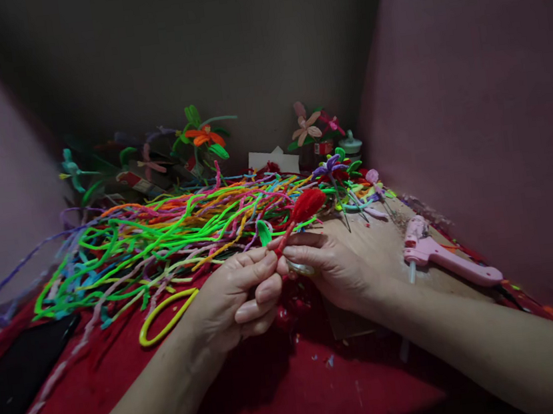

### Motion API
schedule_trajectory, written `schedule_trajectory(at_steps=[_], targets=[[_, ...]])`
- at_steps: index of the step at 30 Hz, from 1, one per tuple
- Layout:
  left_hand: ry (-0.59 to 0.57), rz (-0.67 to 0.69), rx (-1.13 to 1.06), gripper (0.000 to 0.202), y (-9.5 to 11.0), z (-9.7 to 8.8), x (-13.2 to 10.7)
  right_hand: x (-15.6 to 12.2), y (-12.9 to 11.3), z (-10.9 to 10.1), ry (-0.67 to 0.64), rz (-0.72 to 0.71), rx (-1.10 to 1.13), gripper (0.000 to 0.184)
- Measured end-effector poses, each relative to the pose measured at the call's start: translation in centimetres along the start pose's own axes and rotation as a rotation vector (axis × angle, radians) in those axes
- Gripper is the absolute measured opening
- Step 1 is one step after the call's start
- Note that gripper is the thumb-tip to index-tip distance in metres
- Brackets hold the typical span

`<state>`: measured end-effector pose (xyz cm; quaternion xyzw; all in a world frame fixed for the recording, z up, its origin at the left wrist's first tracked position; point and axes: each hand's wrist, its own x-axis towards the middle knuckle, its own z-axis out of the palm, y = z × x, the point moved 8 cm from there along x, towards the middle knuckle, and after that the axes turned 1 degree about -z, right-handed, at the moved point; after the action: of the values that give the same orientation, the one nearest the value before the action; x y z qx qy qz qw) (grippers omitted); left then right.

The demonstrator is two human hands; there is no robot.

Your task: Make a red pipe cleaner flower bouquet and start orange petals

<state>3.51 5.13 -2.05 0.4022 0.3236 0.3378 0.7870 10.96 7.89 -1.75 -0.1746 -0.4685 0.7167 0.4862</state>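
Note:
My left hand [240,295] and my right hand [331,264] meet in the middle, both pinched on the stem of a red pipe-cleaner flower [306,204] with a fluffy red head that tilts up to the right. A small green leaf [263,233] sticks up from the stem at my left fingertips. Something shiny shows under my right fingers; I cannot make it out. Just behind the hands lies a big tangle of coloured pipe cleaners [159,235].
A pink glue gun [444,257] lies on a board at the right. Finished pipe-cleaner flowers [204,135] stand along the back. A yellow loop [166,318] and a black flat object [19,373] lie on the red cloth [279,395]. Walls close in on both sides.

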Motion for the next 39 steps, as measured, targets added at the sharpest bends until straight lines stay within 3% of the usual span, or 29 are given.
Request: schedule_trajectory(at_steps=[3,5,10,13,21,25,32,35,39], targets=[[0.048,0.016,0.124,0.02,0.2,-0.1,0.0,0.0,0.2,-0.1,0.031,0.023,0.035,0.011],[0.159,0.081,0.344,0.022,0.8,-0.5,-0.1,0.1,0.3,-0.4,0.085,0.019,0.049,0.009],[0.592,0.545,1.255,0.012,3.9,-0.2,-1.7,0.0,0.1,-1.6,0.238,0.0,0.045,0.01],[0.7,0.654,1.569,0.016,3.7,0.2,-2.1,-0.2,0.0,-1.5,0.254,0.019,0.001,0.011],[0.691,0.753,1.682,0.011,3.3,0.8,-2.2,-0.6,-0.1,-1.0,0.278,0.031,-0.001,0.009],[0.714,0.86,1.718,0.018,3.4,1.4,-2.6,-0.6,-0.1,-1.0,0.29,0.022,-0.022,0.01],[0.637,1.063,2.106,0.017,3.1,3.6,-3.1,-0.6,0.5,-1.3,0.287,0.042,-0.003,0.015],[0.63,1.18,2.106,0.02,3.3,4.2,-3.8,-0.6,0.6,-1.3,0.31,0.047,-0.012,0.016],[0.643,1.164,2.094,0.021,3.5,4.2,-3.8,-0.6,0.2,-1.2,0.301,-0.001,-0.046,0.014]])
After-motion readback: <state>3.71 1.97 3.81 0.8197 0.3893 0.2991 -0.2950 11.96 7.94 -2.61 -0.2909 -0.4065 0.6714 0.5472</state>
